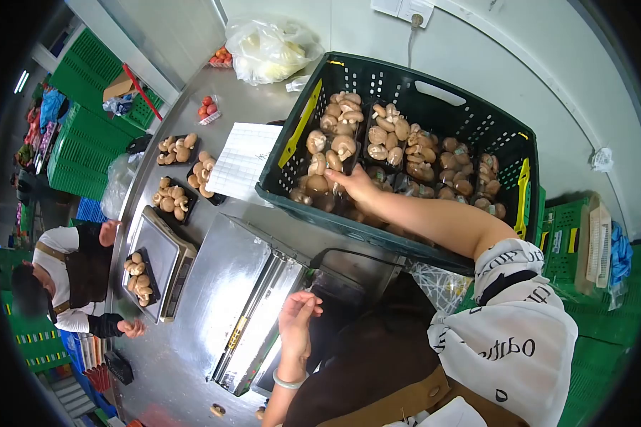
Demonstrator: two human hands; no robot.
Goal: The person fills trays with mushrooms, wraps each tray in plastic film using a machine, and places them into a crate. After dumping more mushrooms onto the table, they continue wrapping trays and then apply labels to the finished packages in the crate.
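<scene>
Co-worker beside scale; small tray on it, likely for weighing.
Left hand: empty, fingers loosely curled, over wrapping machine on counter.
Right hand: grip closed on edge of mushroom tray, inside green crate, within arm's reach.

I am wearing a black-lettered white top under a brown apron. A pale bangle is sitting just behind my left hand.

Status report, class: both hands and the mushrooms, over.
Right hand in green crate, fingers on a mushroom tray. Left hand empty over wrapping machine. Nothing blocking.
</scene>
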